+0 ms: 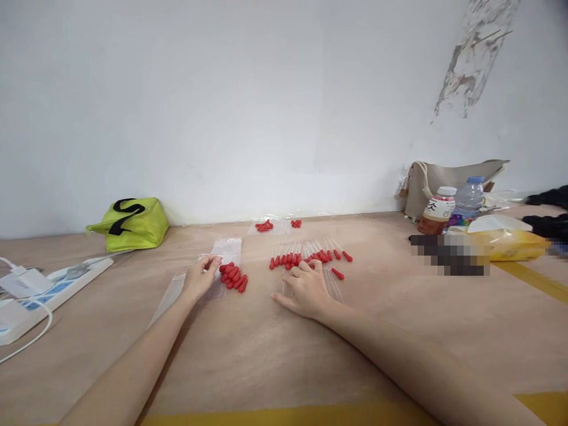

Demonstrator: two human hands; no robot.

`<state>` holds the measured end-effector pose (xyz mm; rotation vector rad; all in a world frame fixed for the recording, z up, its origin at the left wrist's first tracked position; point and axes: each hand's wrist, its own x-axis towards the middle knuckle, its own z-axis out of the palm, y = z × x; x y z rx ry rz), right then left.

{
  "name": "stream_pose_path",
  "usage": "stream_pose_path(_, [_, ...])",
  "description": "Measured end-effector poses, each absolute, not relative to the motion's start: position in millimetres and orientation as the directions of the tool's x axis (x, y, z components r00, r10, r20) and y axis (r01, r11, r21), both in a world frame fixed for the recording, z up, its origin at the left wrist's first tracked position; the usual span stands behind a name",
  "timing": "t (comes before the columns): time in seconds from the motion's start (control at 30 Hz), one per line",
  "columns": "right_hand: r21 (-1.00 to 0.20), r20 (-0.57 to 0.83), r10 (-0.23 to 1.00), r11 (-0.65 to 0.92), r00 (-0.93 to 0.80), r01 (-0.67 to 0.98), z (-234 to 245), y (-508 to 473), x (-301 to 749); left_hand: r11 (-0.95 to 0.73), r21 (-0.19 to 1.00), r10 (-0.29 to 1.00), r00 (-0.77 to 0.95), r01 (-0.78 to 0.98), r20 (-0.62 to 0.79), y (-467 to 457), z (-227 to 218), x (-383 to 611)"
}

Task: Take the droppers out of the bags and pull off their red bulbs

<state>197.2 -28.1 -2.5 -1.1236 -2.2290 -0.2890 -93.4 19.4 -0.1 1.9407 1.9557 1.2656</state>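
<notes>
My left hand [202, 278] is at the left, over a clear zip bag [233, 245]. Its thumb and fingertips come together in a pinch, and whatever lies between them is too small to make out. Right beside those fingertips is a pile of red rubber bulbs [234, 277] on the plastic. My right hand [306, 290] rests palm down with its thumb stretched out and its fingers apart, bent over a row of red-bulbed droppers [293, 259]. Their thin clear tubes point toward the wall. One loose dropper [338, 274] lies to the right of this hand; the palm hides part of the tubes.
Small bags with red bulbs [265, 225] lie by the wall. At left are a lime-green bag [137, 228] and a white power strip [66, 287] with cables. Bottles [438, 210], a beige bag [415, 189] and a yellow tissue pack [510, 245] stand at right.
</notes>
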Motion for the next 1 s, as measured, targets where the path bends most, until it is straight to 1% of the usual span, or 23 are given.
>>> stream_pose_path(0.1, [-0.099, 0.666, 0.638, 0.59, -0.387, 0.802, 5.0, -24.4, 206.2, -0.16, 0.61, 0.863, -0.19, 0.776, 0.468, 18.7, 0.9, -94.8])
stream_pose_path(0.2, [-0.084, 0.723, 0.591, 0.589, -0.358, 0.804, 9.5, -22.4, 227.6, -0.124, 0.604, 0.839, -0.242, 0.787, 0.488, 13.6, 6.8, -93.2])
stream_pose_path(0.27, [-0.064, 0.756, 0.553, 0.596, -0.35, 0.801, 8.2, -23.7, 247.1, -0.124, 0.565, 0.798, -0.256, 0.816, 0.546, 7.3, 14.0, -87.0])
stream_pose_path(0.33, [-0.047, 0.781, 0.522, 0.597, -0.343, 0.801, 3.8, -26.8, 266.6, -0.182, 0.437, 0.752, -0.162, 0.881, 0.639, 0.3, 22.3, -73.8])
stream_pose_path(0.37, [-0.043, 0.788, 0.514, 0.594, -0.338, 0.803, 0.9, -28.7, 275.1, -0.222, 0.341, 0.737, -0.071, 0.914, 0.673, -2.8, 26.3, -64.4])
stream_pose_path(0.4, [-0.051, 0.795, 0.513, 0.587, -0.323, 0.808, -2.0, -30.4, 282.4, -0.263, 0.245, 0.738, 0.031, 0.933, 0.674, -4.9, 29.8, -53.5])
stream_pose_path(0.43, [-0.069, 0.801, 0.519, 0.576, -0.299, 0.815, -4.7, -31.8, 288.1, -0.292, 0.17, 0.759, 0.12, 0.941, 0.64, -5.9, 32.7, -41.6])
stream_pose_path(0.5, [-0.117, 0.801, 0.545, 0.545, -0.245, 0.83, -9.2, -33.5, 295.6, -0.322, 0.096, 0.816, 0.224, 0.942, 0.534, -3.2, 35.9, -17.7])
stream_pose_path(0.57, [-0.139, 0.797, 0.565, 0.517, -0.215, 0.844, -12.4, -33.4, 299.3, -0.308, 0.092, 0.882, 0.248, 0.947, 0.402, 5.3, 35.8, 2.1])
stream_pose_path(0.63, [-0.116, 0.791, 0.569, 0.503, -0.227, 0.856, -14.7, -32.0, 301.4, -0.275, 0.121, 0.933, 0.235, 0.954, 0.271, 17.1, 33.0, 15.0])
stream_pose_path(0.7, [-0.097, 0.786, 0.571, 0.492, -0.237, 0.865, -16.6, -30.1, 303.2, -0.243, 0.143, 0.956, 0.212, 0.959, 0.203, 28.7, 28.9, 21.7])
stream_pose_path(0.87, [-0.149, 0.776, 0.602, 0.466, -0.19, 0.872, -19.2, -26.3, 305.6, -0.187, 0.155, 0.966, 0.153, 0.97, 0.21, 42.2, 24.4, 26.5])
stream_pose_path(1.0, [-0.164, 0.763, 0.621, 0.455, -0.18, 0.875, -20.1, -25.9, 305.4, -0.131, 0.158, 0.963, 0.088, 0.979, 0.256, 32.8, 31.4, 21.5])
